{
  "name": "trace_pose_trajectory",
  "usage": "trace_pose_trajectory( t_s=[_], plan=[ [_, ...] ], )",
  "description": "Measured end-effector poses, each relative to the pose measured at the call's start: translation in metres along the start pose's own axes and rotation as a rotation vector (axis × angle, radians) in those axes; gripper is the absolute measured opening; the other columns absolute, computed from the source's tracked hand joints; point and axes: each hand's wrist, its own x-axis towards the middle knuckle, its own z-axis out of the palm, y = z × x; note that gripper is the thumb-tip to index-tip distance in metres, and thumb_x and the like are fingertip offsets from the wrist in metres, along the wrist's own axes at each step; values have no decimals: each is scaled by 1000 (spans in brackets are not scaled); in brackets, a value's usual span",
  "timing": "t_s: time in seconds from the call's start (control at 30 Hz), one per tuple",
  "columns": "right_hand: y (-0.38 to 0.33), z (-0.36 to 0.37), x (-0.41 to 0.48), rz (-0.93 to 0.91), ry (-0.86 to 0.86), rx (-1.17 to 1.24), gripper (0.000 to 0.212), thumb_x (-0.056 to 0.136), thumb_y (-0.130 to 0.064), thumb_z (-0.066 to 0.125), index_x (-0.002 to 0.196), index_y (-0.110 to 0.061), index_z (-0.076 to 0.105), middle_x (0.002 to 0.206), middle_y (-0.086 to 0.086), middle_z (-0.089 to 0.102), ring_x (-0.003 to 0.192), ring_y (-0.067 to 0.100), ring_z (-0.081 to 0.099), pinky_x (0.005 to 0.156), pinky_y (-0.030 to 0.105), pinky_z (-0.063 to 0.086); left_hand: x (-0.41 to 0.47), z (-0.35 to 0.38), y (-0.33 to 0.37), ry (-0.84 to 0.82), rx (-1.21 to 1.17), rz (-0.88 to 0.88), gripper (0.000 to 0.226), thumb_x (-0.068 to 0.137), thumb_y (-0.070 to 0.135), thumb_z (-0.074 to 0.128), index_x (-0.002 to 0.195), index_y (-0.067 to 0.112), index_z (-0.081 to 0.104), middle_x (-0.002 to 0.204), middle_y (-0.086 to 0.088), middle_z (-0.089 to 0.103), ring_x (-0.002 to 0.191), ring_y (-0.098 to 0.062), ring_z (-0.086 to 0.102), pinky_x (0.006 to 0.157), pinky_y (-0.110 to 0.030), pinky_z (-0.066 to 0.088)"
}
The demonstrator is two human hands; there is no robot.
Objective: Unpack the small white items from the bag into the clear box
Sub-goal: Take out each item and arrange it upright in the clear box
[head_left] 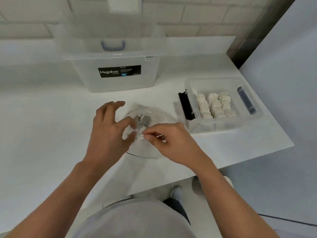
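A clear plastic bag (154, 117) lies on the white table in front of me, with small white items (130, 133) showing inside its mouth. My left hand (109, 133) rests on the bag's left side, thumb and forefinger pinching the plastic and a white item. My right hand (169, 143) pinches the bag's near edge from the right. The small clear box (221, 124) with black latches stands to the right, holding several white items (214, 105) in rows.
A large clear Megabox tub (116, 73) stands behind the bag, its lid (109, 31) leaning against the brick wall. The table's right edge (267, 117) runs just past the small box. The near edge is by my body.
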Motion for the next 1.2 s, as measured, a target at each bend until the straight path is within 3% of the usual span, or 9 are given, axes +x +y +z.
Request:
trace_pose_trajectory(
  t_s=[0.07, 0.13, 0.23, 0.4, 0.5, 0.6, 0.7, 0.9, 1.2],
  plan=[
    [10, 18, 6, 41, -169, -306, 24, 101, -25, 55, 116, -32, 72, 109, -5, 75, 98, 23, 70, 82, 41, 57, -3, 1, -8, -108, 27, -27, 43, 69, 20, 90, 108, 25, 73, 140, -13, 53, 125, -44, 47, 90, -55, 50],
    [15, 26, 11, 118, -266, -529, 30, 101, -23, 48, 123, -31, 67, 120, -1, 71, 107, 32, 66, 83, 46, 56, -4, 3, -15, -197, 26, -82, 57, 77, 16, 82, 129, 31, 63, 140, -6, 51, 117, -37, 54, 81, -48, 54],
    [16, 26, 15, 179, -312, -647, 34, 103, -20, 45, 130, -26, 65, 121, 5, 70, 111, 32, 64, 87, 45, 54, -2, 5, -22, -271, -45, -124, 68, 83, 2, 64, 140, 35, 50, 127, 2, 52, 98, -33, 62, 70, -44, 56],
    [18, 20, 24, 320, -261, -768, 33, 106, -28, 40, 126, -19, 65, 112, 11, 71, 104, 31, 65, 72, 35, 45, 3, 7, -32, -263, -150, -67, 69, 75, -9, 56, 136, 24, 56, 107, 3, 51, 79, -31, 59, 65, -47, 55],
    [18, 22, 33, 398, -198, -790, 30, 104, -29, 47, 127, -17, 62, 115, 9, 69, 109, 31, 64, 75, 35, 47, 6, 7, -31, -279, -188, -46, 70, 74, -9, 59, 137, 20, 55, 109, 2, 50, 81, -28, 59, 68, -46, 55],
    [21, 30, 44, 387, -180, -733, 34, 94, -13, 59, 128, -16, 60, 119, 5, 68, 111, 30, 64, 83, 39, 54, 8, 10, -31, -303, -226, -29, 78, 73, -7, 64, 143, 23, 48, 111, 5, 47, 93, -27, 62, 73, -46, 56],
    [21, 37, 56, 346, -132, -699, 33, 92, -5, 58, 124, -12, 61, 117, 6, 68, 109, 32, 65, 84, 42, 55, 10, 12, -32, -315, -237, -13, 84, 73, -6, 66, 147, 25, 42, 109, 8, 41, 100, -26, 60, 75, -46, 56],
    [17, 41, 75, 390, -116, -726, 21, 98, -16, 53, 110, -5, 66, 113, 13, 69, 106, 38, 63, 70, 36, 42, 12, 12, -28, -330, -219, -21, 86, 75, 2, 72, 150, 25, 36, 108, 10, 33, 83, -22, 50, 70, -40, 54],
    [36, 52, 84, 416, -94, -724, 16, 94, -24, 62, 103, -14, 71, 104, 5, 70, 100, 29, 66, 65, 32, 42, 16, 16, -26, -332, -216, -32, 82, 75, 5, 72, 146, 26, 37, 109, 11, 33, 81, -19, 45, 68, -38, 52]
  ],
)
